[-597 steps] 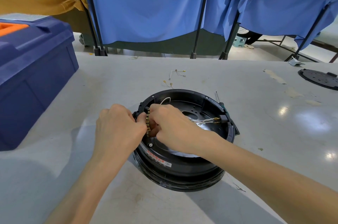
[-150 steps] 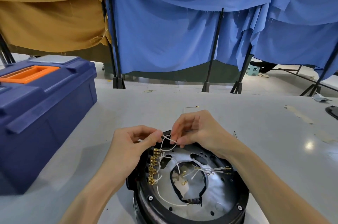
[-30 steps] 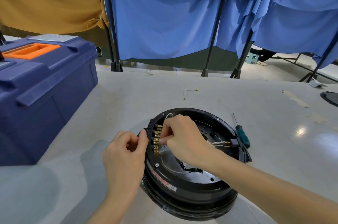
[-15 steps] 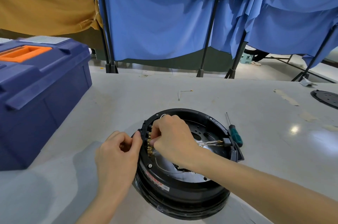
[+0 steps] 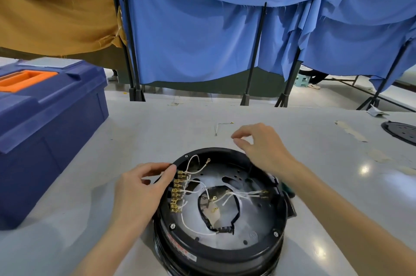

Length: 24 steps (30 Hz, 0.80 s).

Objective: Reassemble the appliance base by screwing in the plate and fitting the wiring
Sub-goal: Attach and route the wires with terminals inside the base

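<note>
Now the round black base (image 5: 221,251) sits on the table (image 5: 157,131) under your hands. Your left hand (image 5: 144,190) pinches its rim beside the gold clips (image 5: 176,192). Your right hand (image 5: 263,149) floats above, fingers loose, holding nothing.

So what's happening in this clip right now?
A person is wiring up a round black appliance base on a grey table. The left hand steadies the rim beside a row of brass terminals. The right hand hovers open above the far rim. A white wire ends loose, unattached.
</note>
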Available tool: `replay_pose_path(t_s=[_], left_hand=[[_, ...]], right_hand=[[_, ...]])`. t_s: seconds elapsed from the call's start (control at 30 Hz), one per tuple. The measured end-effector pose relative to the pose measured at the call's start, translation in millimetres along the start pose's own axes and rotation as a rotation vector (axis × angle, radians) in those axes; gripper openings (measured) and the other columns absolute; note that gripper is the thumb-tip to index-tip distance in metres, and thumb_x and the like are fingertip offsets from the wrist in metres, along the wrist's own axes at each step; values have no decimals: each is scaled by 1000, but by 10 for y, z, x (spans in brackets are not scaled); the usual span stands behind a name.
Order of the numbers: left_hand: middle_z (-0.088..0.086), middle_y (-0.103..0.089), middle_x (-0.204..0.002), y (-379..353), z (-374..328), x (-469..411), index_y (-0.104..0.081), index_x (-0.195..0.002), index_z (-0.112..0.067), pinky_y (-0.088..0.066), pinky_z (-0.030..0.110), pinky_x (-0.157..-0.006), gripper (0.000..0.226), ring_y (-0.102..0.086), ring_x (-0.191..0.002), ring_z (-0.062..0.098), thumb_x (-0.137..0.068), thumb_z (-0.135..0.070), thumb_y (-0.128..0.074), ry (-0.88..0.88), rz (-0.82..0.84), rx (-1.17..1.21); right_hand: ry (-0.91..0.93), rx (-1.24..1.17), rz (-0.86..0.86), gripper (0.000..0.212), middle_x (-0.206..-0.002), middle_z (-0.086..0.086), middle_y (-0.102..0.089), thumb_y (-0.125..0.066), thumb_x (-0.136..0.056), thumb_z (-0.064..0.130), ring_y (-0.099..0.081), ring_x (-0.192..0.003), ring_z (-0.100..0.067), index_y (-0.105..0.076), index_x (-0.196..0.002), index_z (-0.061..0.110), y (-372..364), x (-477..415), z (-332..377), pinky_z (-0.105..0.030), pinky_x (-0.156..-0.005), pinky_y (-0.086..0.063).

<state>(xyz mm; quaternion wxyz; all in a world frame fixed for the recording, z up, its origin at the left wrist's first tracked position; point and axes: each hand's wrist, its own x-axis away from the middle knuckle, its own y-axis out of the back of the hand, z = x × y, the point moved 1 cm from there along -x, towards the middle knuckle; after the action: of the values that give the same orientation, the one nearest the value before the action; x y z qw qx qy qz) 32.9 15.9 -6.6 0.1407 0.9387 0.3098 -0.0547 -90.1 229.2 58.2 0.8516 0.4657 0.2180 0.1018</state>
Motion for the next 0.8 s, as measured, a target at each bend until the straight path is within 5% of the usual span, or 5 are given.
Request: replay_pose_path(t_s=[0.23,0.47,0.57,0.67,0.8], left_hand=[[-8,-76,-78,-83,-36,-281,-79,-75,-29,-52,25,-78,11,-71,-76,4,-72,-19,-83,72,122,107],[0,-75,-73,-204,-2,-434,-80,-73,-26,-50,18,-51,6,-68,-59,7,-76,-21,-79,82,229,143],[1,-75,-72,-227,63,-446,-80,-75,-25,-47,18,-52,1,-66,-57,5,-75,-25,-78,86,229,167],[2,-75,-73,-234,90,-469,-80,-76,-25,-48,18,-51,4,-67,-58,8,-73,-29,-78,76,234,179],[1,-75,-75,-240,95,-492,-79,-76,-26,-50,23,-59,3,-70,-65,11,-75,-27,-77,55,232,165]], right_hand=[[-76,-37,199,30,-148,-3,-47,-48,-102,18,-42,-136,-25,-62,-129,16,-138,-583,-517,-32,-108,-31],[-40,113,404,54,-164,3,-4,-36,-106,17,-13,-149,-28,-17,-155,27,-614,-1177,-670,-44,-120,-16],[-30,214,456,66,-164,7,4,-32,-103,5,1,-151,-31,-8,-154,40,-766,-1373,-704,-57,-118,-13],[-36,279,482,74,-164,7,-7,-29,-98,-2,-9,-150,-31,-13,-152,45,-857,-1503,-721,-59,-116,-19],[28,360,328,45,-137,-9,-50,-40,-95,-1,-48,-123,-33,-57,-132,19,-900,-1579,-693,-48,-100,-43]])
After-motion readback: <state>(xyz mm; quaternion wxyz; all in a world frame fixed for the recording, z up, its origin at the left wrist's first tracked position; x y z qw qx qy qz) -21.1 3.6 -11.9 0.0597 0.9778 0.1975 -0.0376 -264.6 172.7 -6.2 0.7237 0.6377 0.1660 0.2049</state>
